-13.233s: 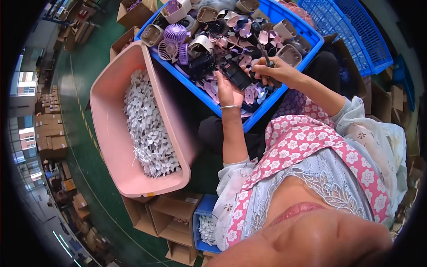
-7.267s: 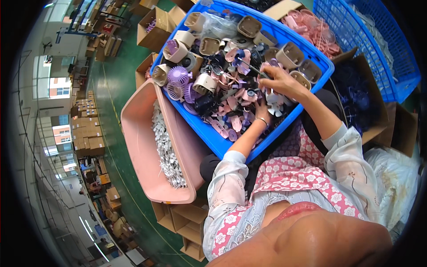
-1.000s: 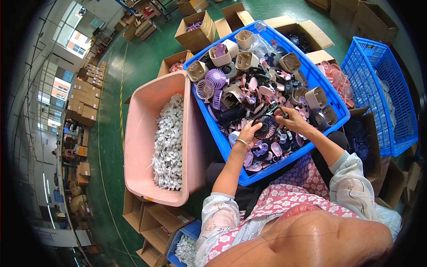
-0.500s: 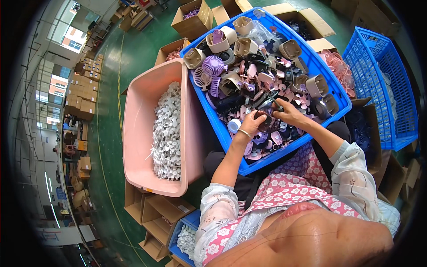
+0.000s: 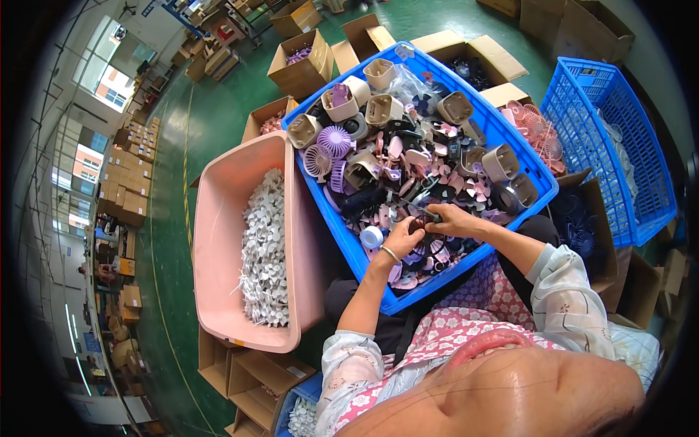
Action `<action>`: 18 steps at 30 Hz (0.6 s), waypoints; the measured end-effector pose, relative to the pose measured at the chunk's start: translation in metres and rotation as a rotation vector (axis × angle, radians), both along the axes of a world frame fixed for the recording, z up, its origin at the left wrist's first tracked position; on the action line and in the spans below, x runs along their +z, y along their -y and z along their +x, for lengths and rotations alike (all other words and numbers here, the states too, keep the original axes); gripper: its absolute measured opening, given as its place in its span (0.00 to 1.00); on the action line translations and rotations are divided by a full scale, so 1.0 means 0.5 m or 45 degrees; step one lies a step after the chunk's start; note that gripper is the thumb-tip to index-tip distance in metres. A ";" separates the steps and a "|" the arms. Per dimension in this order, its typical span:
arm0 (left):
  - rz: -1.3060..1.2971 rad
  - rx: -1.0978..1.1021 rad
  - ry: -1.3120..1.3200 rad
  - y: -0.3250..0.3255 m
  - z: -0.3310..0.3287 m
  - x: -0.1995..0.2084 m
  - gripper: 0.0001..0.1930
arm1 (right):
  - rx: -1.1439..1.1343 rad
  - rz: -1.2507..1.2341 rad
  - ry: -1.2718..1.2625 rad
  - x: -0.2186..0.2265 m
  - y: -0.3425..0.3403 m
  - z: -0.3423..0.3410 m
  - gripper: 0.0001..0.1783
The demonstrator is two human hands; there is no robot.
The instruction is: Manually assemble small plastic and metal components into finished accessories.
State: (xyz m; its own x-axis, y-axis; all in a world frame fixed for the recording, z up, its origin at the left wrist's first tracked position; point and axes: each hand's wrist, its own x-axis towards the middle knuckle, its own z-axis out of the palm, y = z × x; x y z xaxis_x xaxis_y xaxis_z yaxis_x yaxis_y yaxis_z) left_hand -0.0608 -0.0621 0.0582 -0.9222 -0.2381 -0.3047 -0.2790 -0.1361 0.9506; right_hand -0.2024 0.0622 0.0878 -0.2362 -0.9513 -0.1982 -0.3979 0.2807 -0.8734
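Both of my hands work close together over the near part of a blue tray [image 5: 349, 256] full of mixed plastic parts. My left hand [image 5: 402, 239] is closed on a dark round plastic part [image 5: 417, 225], mostly hidden by the fingers. My right hand [image 5: 453, 221] grips a slim hand tool [image 5: 424, 211] with a greyish tip; its exact kind is unclear. The tool's tip points left, over the dark part. Below the hands lie black fan grilles [image 5: 438, 251] and pink pieces. A white-and-blue round part [image 5: 371, 237] sits beside my left hand.
To the left stands a pink tub [image 5: 211, 240] holding many small white parts [image 5: 266, 255]. A blue crate [image 5: 619, 146] is at the right. Cardboard boxes [image 5: 302, 69] surround the tray, one with pink fan grilles [image 5: 535, 131]. Purple fan parts [image 5: 335, 142] and beige housings [image 5: 384, 109] fill the tray's far side.
The view has shifted, so the tray sits lower and further left. My right hand has come closer to my left, and the tool now meets the dark part.
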 end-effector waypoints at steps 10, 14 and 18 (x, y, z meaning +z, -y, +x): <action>-0.174 0.003 -0.083 -0.001 -0.011 -0.011 0.11 | 0.042 -0.155 -0.102 -0.006 -0.002 -0.006 0.18; -0.310 -0.004 -0.065 0.000 -0.010 -0.037 0.12 | -0.002 -0.153 -0.180 -0.014 -0.001 -0.001 0.18; -0.414 0.036 -0.040 -0.014 -0.008 -0.048 0.11 | -0.037 -0.177 -0.211 -0.020 -0.003 0.001 0.18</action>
State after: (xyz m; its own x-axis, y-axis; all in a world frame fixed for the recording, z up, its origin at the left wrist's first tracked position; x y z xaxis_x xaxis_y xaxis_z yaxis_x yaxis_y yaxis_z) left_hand -0.0650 -0.0552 0.0345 -0.9216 -0.3437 -0.1802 -0.2494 0.1689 0.9536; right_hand -0.2020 0.0639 0.0776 -0.2827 -0.9590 -0.0215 -0.5328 0.1756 -0.8278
